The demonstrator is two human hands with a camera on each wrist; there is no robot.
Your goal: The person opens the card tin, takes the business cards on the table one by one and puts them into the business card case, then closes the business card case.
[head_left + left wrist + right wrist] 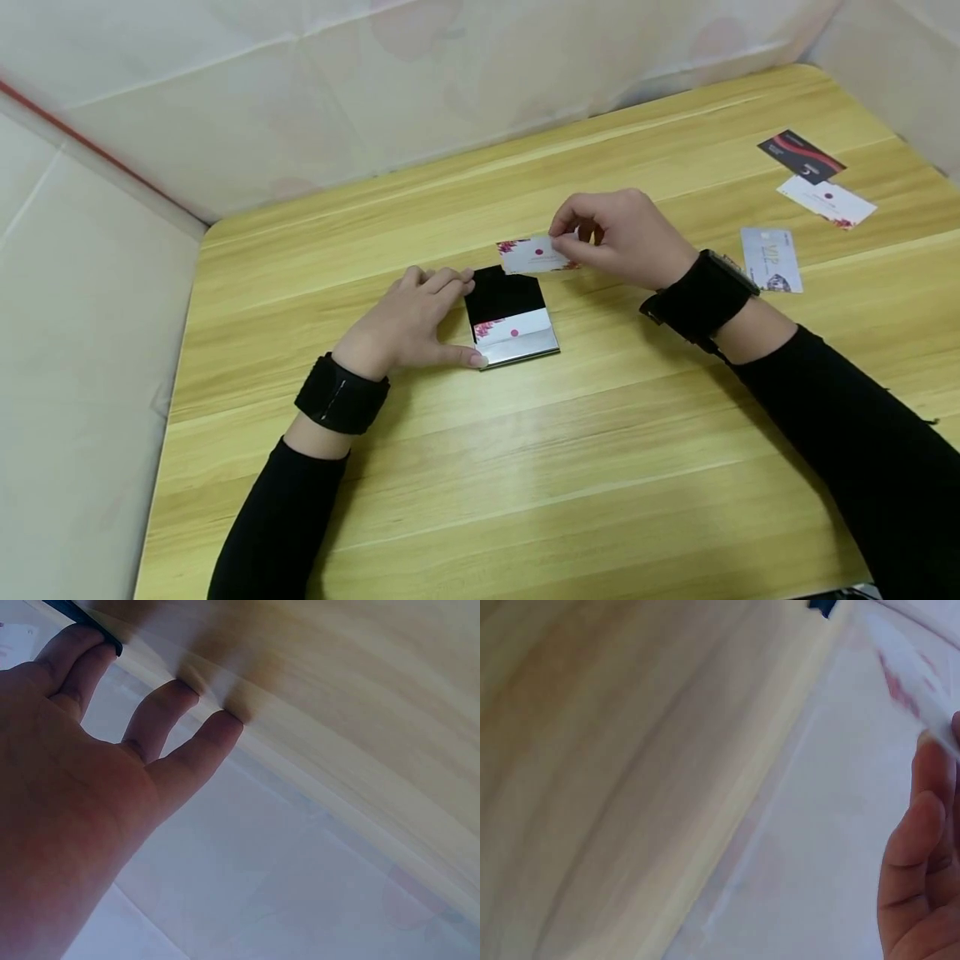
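An open business card case point(506, 292) with a black inside and a silvery lower part lies on the table. A white card with pink flowers point(528, 324) sits in its near part. The left hand point(408, 325) grips the case by its left side, thumb at the near corner and fingers at the far one. Fingertips point(105, 656) meet the case's dark edge in the left wrist view. Just above the case's far end, the right hand point(618, 236) pinches a white business card point(528, 254) with pink flowers by its right end between thumb and forefinger.
On the table's right side lie a black card with red stripes point(798, 156), a white flowered card point(828, 200) partly beneath it, and a silvery VIP card point(772, 258) near the right wrist. Pale cloth-like walls point(360, 108) border the wooden table point(480, 483).
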